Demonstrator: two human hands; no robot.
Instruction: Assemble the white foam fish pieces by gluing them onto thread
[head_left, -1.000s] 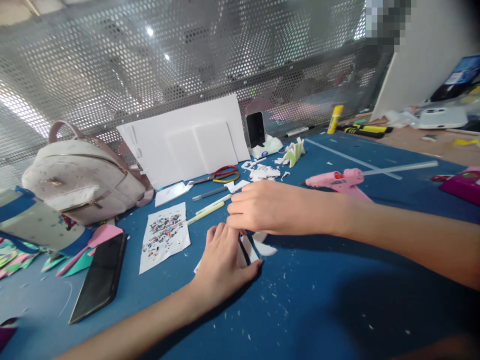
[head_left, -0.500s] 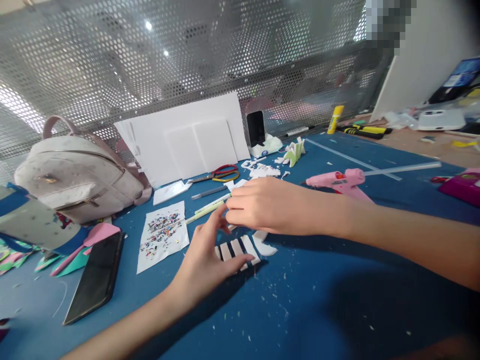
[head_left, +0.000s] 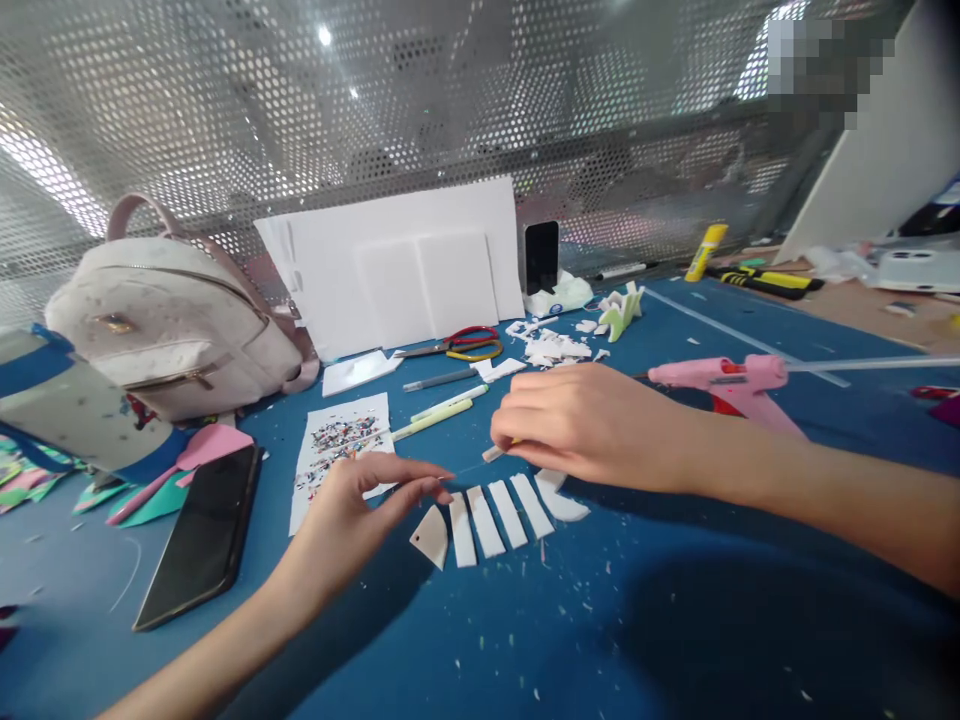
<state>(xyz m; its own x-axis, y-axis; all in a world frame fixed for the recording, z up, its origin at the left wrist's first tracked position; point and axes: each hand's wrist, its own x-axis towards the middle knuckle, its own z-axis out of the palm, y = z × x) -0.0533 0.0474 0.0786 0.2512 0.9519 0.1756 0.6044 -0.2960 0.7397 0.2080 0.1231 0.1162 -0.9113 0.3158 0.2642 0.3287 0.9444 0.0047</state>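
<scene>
White strips, just beside left grip

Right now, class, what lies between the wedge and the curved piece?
In the head view, four white strips lie in a row between the wedge and the curved piece.

Craft workspace: blue flat tabletop littered with white irregular scraps, row of flat white rectangular strips, pink plastic glue gun, metal scissors with red and yellow handles, yellow cylindrical glue stick. Grey perforated metal partition behind. Home, school or studio: can't tell.
</scene>
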